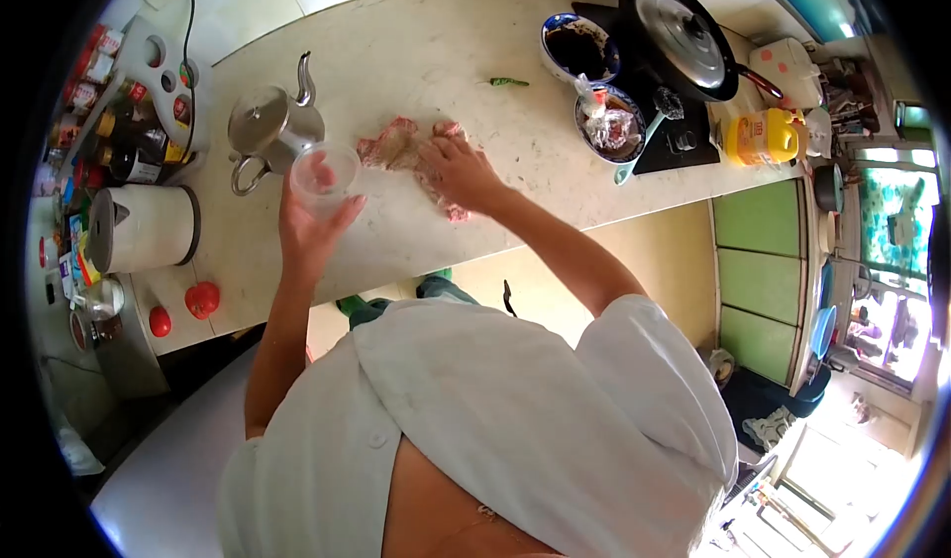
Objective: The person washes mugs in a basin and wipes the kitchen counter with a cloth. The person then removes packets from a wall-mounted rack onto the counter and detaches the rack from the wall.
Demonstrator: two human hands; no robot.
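Observation:
My left hand (309, 223) is closed round a clear plastic container (325, 170), held up over the counter beside a shiny metal kettle (265, 122). Through its see-through wall my fingers show. To the right, my right hand (464, 172) presses down on a crumpled pink and beige rag (396, 148) spread on the countertop (396, 53). Part of the rag is hidden under my palm and fingers. Above the rag lies a small green chili pepper (509, 82).
At the right are a dark-filled bowl (581, 49), a bowl with a plastic bag (612, 127), a brush (644, 140), a lidded pan (679, 33) and a yellow oil jug (763, 138). Tomatoes (202, 301), a white electric kettle (147, 227) and a bottle rack (149, 83) stand left.

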